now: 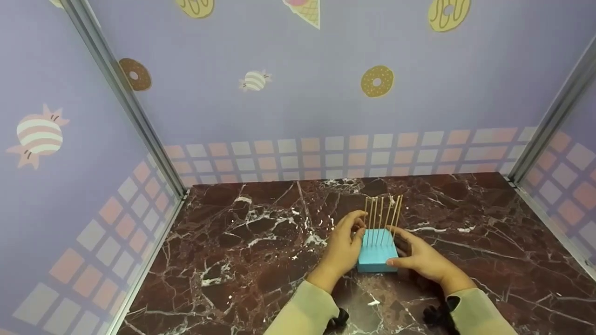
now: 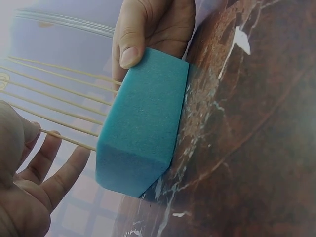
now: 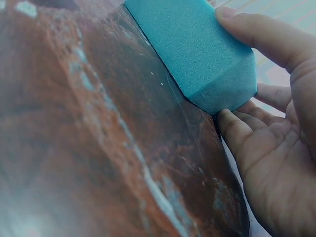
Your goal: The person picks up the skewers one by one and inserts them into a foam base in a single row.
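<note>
A light-blue foam block (image 1: 378,256) lies on the table, with several thin wooden sticks (image 1: 381,211) standing in its top. My left hand (image 1: 343,244) is at the block's left side. In the left wrist view its thumb and fingers pinch the outermost stick (image 2: 69,139) close above the foam. My right hand (image 1: 421,257) grips the block from the right. Its thumb (image 3: 247,24) presses the near top edge, while the other fingers lie along the side. The sticks' lower ends are hidden inside the foam.
The table (image 1: 260,288) is dark red marble with white veins. A small white scrap (image 1: 374,302) lies in front of the block. Lilac wall panels (image 1: 298,102) with sweets printed on them enclose the back and both sides, joined by metal posts (image 1: 122,93).
</note>
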`<state>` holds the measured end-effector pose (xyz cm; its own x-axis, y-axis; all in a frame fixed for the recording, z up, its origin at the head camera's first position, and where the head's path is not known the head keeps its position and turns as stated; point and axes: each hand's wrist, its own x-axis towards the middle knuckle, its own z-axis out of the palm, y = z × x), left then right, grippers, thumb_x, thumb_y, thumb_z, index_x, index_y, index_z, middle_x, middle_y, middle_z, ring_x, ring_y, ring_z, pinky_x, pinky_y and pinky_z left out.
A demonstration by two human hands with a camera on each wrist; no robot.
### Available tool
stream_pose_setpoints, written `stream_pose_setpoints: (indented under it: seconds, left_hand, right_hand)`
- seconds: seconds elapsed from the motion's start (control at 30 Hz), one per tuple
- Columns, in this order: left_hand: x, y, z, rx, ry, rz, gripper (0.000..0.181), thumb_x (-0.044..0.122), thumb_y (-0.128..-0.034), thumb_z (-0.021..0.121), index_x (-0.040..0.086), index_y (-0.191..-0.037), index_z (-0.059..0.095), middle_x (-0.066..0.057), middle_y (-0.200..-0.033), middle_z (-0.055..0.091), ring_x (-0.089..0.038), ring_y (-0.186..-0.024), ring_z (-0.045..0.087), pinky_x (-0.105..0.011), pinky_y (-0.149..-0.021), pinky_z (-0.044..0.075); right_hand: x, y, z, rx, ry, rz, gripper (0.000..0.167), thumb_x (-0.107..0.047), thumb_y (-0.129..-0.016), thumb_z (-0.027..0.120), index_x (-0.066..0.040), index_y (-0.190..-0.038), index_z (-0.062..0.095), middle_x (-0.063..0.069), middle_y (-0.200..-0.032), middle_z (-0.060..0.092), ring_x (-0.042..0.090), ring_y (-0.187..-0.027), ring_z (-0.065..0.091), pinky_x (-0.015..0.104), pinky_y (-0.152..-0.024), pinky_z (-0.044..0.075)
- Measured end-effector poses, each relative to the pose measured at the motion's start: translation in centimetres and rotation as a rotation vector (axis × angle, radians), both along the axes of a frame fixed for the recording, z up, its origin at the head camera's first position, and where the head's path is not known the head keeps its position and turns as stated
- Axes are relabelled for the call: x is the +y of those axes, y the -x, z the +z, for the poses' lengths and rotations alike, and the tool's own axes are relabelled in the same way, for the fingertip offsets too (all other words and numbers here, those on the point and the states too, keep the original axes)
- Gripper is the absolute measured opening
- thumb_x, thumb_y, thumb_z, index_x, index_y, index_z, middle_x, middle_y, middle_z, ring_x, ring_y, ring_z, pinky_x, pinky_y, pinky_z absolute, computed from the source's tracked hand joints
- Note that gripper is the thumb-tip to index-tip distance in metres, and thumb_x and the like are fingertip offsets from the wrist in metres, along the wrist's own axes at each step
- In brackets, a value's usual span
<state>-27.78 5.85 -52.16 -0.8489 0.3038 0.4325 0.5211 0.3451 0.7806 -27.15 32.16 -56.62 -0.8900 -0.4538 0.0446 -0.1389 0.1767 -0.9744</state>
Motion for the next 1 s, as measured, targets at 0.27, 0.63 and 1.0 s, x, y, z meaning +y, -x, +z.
stream_pose_setpoints:
  seconds: [0.27, 0.63, 1.0]
  left_hand:
    - [0.2, 0.0, 0.2, -0.027, -0.010, -0.004, 0.041, 0.007, -0.1162, 0.059, 0.018, -0.155, 0.056, -0.004, -0.124, 0.070, -0.013, -0.117, 0.068, -0.030, -0.101, 0.060]
    - [-1.4, 1.5, 0.6, -0.042, -0.061, -0.009, 0.044, 0.020, -0.1120, 0.070, 0.016, -0.154, 0.059, -0.009, -0.128, 0.070, -0.017, -0.112, 0.071, -0.038, -0.099, 0.066]
    - [-10.3, 3.4, 1.8, -0.123, 0.307, 0.225, 0.087, 0.070, -0.0985, 0.074, 0.028, -0.170, 0.048, -0.012, -0.172, 0.053, -0.042, -0.155, 0.055, -0.074, -0.124, 0.048]
  right_hand:
    - [0.0, 0.2, 0.2, 0.020, 0.031, -0.006, 0.109, 0.000, -0.095, 0.086, 0.016, -0.174, 0.013, 0.045, -0.180, 0.014, 0.066, -0.166, 0.020, 0.012, -0.117, 0.046]
    - [0.1, 0.5, 0.6, 0.011, 0.020, -0.047, 0.108, -0.004, -0.097, 0.086, 0.012, -0.176, 0.013, 0.039, -0.183, 0.011, 0.061, -0.169, 0.016, 0.009, -0.118, 0.041]
    - [1.0, 1.5, 2.8, 0.059, -0.054, -0.166, 0.087, -0.010, -0.108, 0.075, 0.007, -0.176, 0.023, 0.037, -0.181, 0.028, 0.058, -0.168, 0.028, 0.029, -0.129, 0.044]
